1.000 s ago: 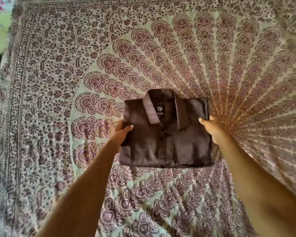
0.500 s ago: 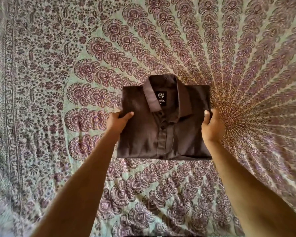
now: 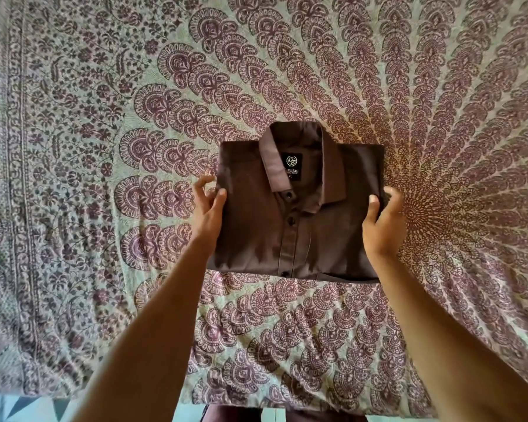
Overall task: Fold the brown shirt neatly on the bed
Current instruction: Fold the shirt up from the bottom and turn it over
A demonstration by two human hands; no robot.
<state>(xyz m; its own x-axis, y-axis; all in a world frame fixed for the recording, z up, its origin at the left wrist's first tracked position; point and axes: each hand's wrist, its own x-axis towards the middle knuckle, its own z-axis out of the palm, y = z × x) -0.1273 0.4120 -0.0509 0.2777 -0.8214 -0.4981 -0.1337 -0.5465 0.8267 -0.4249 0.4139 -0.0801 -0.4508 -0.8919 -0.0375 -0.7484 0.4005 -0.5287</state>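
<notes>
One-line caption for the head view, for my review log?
Folded brown shirt, collar up, on a patterned bedspread, with the left hand and right hand flanking it, thumbs on its side edges.

The folded dark brown rectangular cloth shirt [image 3: 326,239] is being shown as a smooth, matt woven fabric with crisp pressed edges. Its small round dark buttons [image 3: 291,220] are being seen as hard and faintly glossy, like plastic, and its black neck label [image 3: 292,164] as a finer woven patch with pale lettering. The pale green bedspread [image 3: 104,147] printed with purple paisley fans is being shown as thin matt cloth, slightly crinkled and rough-grained.
</notes>
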